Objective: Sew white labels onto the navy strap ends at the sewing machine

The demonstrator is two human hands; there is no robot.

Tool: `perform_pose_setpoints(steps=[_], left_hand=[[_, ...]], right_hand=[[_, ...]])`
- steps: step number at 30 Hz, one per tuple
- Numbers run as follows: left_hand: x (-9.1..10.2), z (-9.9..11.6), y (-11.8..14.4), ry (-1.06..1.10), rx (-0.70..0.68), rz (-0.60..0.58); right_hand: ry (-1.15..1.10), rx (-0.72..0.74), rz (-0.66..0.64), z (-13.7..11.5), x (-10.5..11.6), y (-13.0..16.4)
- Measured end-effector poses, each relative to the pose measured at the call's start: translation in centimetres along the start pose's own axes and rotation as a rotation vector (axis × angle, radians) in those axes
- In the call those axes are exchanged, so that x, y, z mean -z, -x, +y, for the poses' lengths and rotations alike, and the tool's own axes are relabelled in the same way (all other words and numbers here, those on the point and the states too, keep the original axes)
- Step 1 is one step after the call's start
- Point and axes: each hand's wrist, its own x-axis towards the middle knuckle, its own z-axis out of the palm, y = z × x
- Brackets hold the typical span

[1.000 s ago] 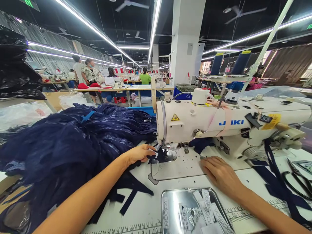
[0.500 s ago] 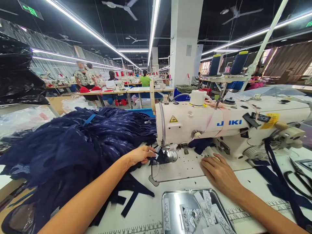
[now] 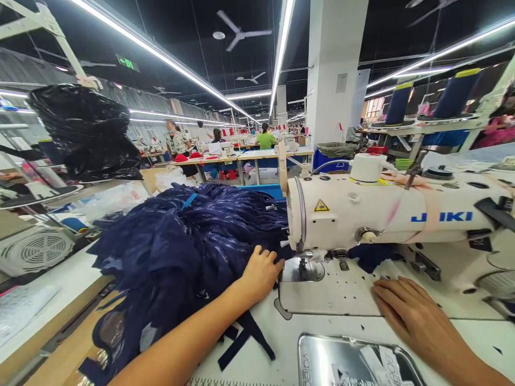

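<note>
My left hand (image 3: 260, 274) is closed at the right edge of a pile of navy lace-trimmed garments (image 3: 169, 252); its fingers curl over navy cloth, their tips partly hidden. Just right of it is the needle area of a white sewing machine (image 3: 341, 209); the presser foot (image 3: 304, 268) sits over the shiny plate with no cloth visible under it. On the machine bed my right hand (image 3: 416, 308) lies flat, fingers stretched, touching some pale thin material (image 3: 388, 269). A metal tray (image 3: 322, 348) of printed white labels (image 3: 372, 359) lies in front, cut off by the lower edge.
Navy straps (image 3: 251, 338) hang from the pile onto the tabletop. A black plastic bag (image 3: 86, 134) hangs at left. Thread cones (image 3: 456, 94) stand at the back right. Small dark scraps dot the machine bed. Several people work at tables further off.
The view has swung left. My left hand has moved from the presser foot leftward to the pile's edge, taking the small navy piece with its label away. My right hand stays on the bed.
</note>
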Motion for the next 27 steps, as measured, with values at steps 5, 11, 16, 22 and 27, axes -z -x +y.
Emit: perform_pose_setpoints(steps=[5, 11, 16, 22, 27], left_hand=[[0.0, 0.4, -0.3, 0.028, 0.097, 0.060], [0.4, 0.7, -1.1, 0.000, 0.013, 0.120], [0.5, 0.9, -1.7, -0.004, 0.000, 0.174], [1.4, 0.2, 0.0, 0.112, 0.041, 0.275], [4.4, -1.3, 4.8, 0.273, -0.066, 0.321]], right_hand=[[-0.008, -0.003, 0.005, -0.1, 0.0, 0.0], [0.008, -0.018, -0.006, -0.6, 0.4, -0.6], [-0.005, -0.056, -0.057, -0.9, 0.6, -0.8], [-0.020, -0.078, -0.075, -0.9, 0.7, -0.7], [-0.027, -0.064, -0.049, -0.8, 0.5, -0.3]])
